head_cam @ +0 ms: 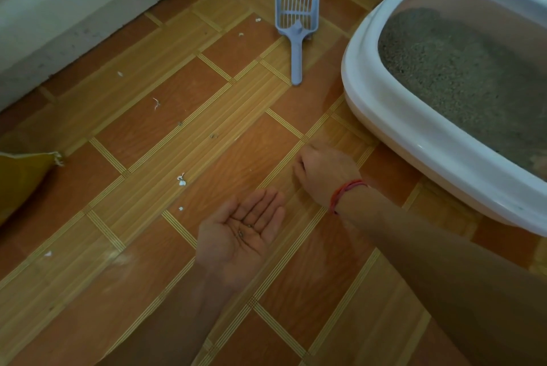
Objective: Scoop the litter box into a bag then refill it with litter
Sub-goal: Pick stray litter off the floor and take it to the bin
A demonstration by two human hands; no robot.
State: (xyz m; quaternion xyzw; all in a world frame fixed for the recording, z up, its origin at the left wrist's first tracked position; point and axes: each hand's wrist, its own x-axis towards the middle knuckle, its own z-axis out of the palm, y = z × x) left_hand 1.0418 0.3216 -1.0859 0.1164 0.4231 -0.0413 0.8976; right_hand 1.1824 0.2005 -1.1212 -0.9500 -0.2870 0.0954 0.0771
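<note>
Reaching across a tiled floor, a person is gathering stray grains of litter by hand beside the box. The left hand is lying palm up, fingers straight and close together, cradling a few dark grains. The right hand, a red band at its wrist, is pressing down to the tiles just ahead, knuckles up and fingers curled under. Whether they are pinching a grain cannot be told from this angle.

The box is sitting at right, well filled with grey-brown litter, which suggests the refill is done and tidying is in hand. The scoop is lying unused on the floor near the box's far corner, and a yellow bag is poking in at the left edge.

Doing this step well likely means keeping the open palm level and close beside the picking hand, so nothing is rolling off, then tipping the lot into the box or bag. More dark specks and white scraps are lying farther out, probably waiting to be collected.
</note>
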